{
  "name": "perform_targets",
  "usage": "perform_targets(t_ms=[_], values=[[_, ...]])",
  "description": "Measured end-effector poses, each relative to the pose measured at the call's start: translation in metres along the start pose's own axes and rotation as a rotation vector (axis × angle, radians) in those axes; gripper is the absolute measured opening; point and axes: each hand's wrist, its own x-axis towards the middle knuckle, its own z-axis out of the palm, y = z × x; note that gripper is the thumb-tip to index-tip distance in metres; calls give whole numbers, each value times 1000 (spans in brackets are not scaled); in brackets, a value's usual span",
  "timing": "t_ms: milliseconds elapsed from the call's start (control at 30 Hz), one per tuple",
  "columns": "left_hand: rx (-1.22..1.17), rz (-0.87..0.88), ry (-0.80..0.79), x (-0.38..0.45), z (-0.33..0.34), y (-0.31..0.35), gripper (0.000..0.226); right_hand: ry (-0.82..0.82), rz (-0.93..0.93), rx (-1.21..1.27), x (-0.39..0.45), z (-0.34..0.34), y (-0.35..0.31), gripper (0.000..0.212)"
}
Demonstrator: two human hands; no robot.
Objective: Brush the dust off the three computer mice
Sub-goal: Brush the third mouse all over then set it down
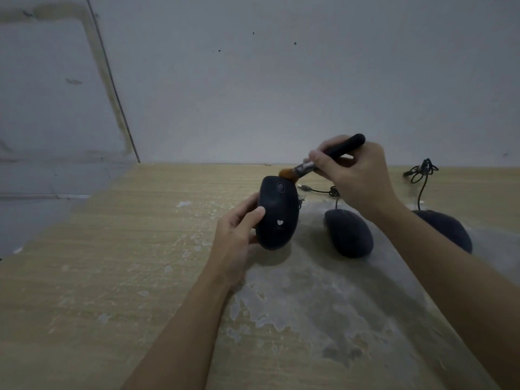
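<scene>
The right hand pinches the black brush low on its handle, bristles angled down-left and touching the front end of the dark mouse by its scroll wheel. The left hand grips that mouse from its left side, holding it tipped up off the worn wooden table, long axis running away from the person — so the stroke likely runs along it. Two more mice — the middle mouse and the far-right mouse — lie under the right forearm, apparently waiting.
</scene>
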Motion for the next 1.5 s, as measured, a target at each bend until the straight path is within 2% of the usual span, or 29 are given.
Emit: perform_targets(t_ms=[67,133,333,433,600,767,867,1033,1100,1167,1267,1367,1500], values=[[-14,-2,59,1,-1,1,34,76,-26,-80,-1,-2,4,7],[-61,2,128,3,-3,2,30,132,64,-3,-3,-2,3,8],[-123,32,208,4,-9,6,33,-239,714,274,-12,27,-3,25],[-96,63,189,4,-10,8,35,-341,842,271,-5,42,0,27],[27,47,95,6,-14,3,36,-394,833,332,8,49,8,22],[217,-24,-17,13,-11,-7,38,-360,833,325,12,50,23,17],[456,33,-67,15,-11,-13,37,-336,819,230,11,51,30,18],[766,163,-5,14,-8,-9,39,-271,808,343,17,52,37,17],[813,156,-14,15,-11,-12,44,-281,801,279,18,52,40,20],[861,131,-77,14,-13,-12,60,-282,796,205,19,50,41,22],[1123,157,-152,12,-15,-10,77,-257,783,240,21,42,37,21],[1190,199,-88,13,-11,-10,72,-199,762,358,20,33,34,17],[1244,206,-10,13,-2,-12,65,-145,744,338,17,24,32,18]])
